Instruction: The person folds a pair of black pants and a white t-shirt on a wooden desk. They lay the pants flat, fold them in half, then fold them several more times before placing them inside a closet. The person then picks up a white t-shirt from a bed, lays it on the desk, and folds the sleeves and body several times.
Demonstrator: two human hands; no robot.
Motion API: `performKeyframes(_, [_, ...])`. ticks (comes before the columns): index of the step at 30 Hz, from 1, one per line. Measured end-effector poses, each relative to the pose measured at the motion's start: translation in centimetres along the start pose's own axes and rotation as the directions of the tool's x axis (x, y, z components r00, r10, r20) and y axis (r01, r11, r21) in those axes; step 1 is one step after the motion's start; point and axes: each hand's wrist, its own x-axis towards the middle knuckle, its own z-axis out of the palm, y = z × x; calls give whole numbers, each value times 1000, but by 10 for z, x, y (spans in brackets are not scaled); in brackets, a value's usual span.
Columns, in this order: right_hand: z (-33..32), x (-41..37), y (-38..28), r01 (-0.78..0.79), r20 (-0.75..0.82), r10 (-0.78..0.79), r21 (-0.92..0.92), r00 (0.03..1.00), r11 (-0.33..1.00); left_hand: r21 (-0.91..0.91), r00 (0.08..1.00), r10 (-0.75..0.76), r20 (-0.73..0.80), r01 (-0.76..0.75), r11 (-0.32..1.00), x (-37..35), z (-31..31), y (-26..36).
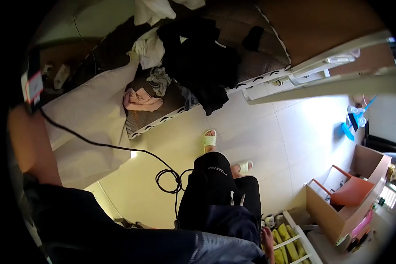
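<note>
My left arm stretches out to the far left, and my left hand (23, 112), mostly lost in the dark edge, is closed around a phone (33, 88) with a lit screen. From the phone a black cable (114, 145) runs down to my waist, with a loose coil (169, 180) in front of my legs. Low beside my right thigh hangs my right hand (267, 240), partly hidden by my clothes. Its fingers are too small and covered to read. Nearest to it is a white rack (301, 237) with yellow things (286, 242) inside.
Ahead is a bed (180, 115) with black clothes (198, 57), a pink garment (141, 100) and white cloths (149, 48). A pale sheet (88, 119) drapes at left. A white ladder rail (325, 88) slopes at right, near an orange chair (352, 191), a wooden desk (321, 202) and a blue broom (348, 131).
</note>
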Motion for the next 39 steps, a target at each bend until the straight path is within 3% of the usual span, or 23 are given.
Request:
performKeyframes(3, [12,6,-5,88,54,-99,180,994,980,54,990,36,-135,-29,998,-10,-19,95])
performKeyframes(6, [0,29,5,167,43,-179,209,983,964,46,934,13,-358,4,999,-33,-14,185])
performKeyframes(7, [-6,35,11,201,36,-213,202,976,959,-27,993,119,15,-119,993,-36,-36,200])
performKeyframes(9, [-27,60,40,327,17,-338,207,941,922,-8,998,44,-43,-44,999,-56,-14,269])
performKeyframes(11, [-44,77,57,435,-42,-437,218,899,874,-127,965,-87,-249,56,990,-83,17,321])
performKeyframes(14, [-60,47,30,580,-163,-558,275,814,767,-384,817,-360,-450,187,904,-110,72,382])
performKeyframes(16, [-74,31,5,714,-206,-685,259,699,650,-445,929,-265,-258,129,886,-116,111,414])
performKeyframes(17, [-79,12,-18,757,-192,-735,251,650,603,-587,993,-112,31,109,802,-117,131,423])
performKeyframes(18, [-85,-20,-41,799,-183,-783,241,595,551,-709,953,108,282,132,693,-117,152,437])
performKeyframes(19, [-88,-58,-62,859,-172,-841,114,513,500,-724,919,122,376,209,657,-119,180,465])
performKeyframes(20, [-89,-96,-81,890,-118,-887,159,447,427,-729,870,152,468,283,624,-123,214,500])
performKeyframes(21, [-86,-127,-93,908,-43,-925,214,378,361,-751,877,132,462,308,584,-128,239,525])
performKeyframes(22, [-83,-159,-103,960,17,-973,164,229,229,-749,871,147,470,305,588,-131,257,538])
performKeyframes(24, [-66,-186,-105,985,61,-986,73,155,159,-800,842,233,486,322,506,-146,296,567])
performKeyframes(25, [-72,-218,-110,970,31,-971,47,236,237,-821,813,306,496,324,470,-151,311,577])
performKeyframes(28, [-71,-201,-93,964,-401,-885,-15,237,265,-868,781,387,491,398,298,-150,349,602])
performKeyframes(30, [-103,-169,-76,934,-461,-832,-16,308,356,-878,709,521,475,422,226,-132,372,609])
performKeyframes(32, [-127,-167,-70,902,-492,-782,16,383,432,-881,740,491,460,448,151,-117,400,617])
performKeyframes(34, [-157,-182,-70,930,-619,-697,293,363,224,-874,753,462,469,470,122,-113,429,626])
performKeyframes(35, [-163,-195,-81,946,-669,-669,253,322,202,-867,696,553,457,487,103,-113,444,632])
performKeyframes(36, [-169,-204,-94,979,-706,-684,70,183,190,-859,634,639,436,504,86,-114,459,636])
performKeyframes(38, [-182,-200,-130,916,-806,-590,-200,48,347,-841,609,648,457,533,92,-122,492,643])
performKeyframes(39, [-191,-179,-152,921,-849,-529,-203,5,333,-846,562,714,417,526,80,-120,509,650])
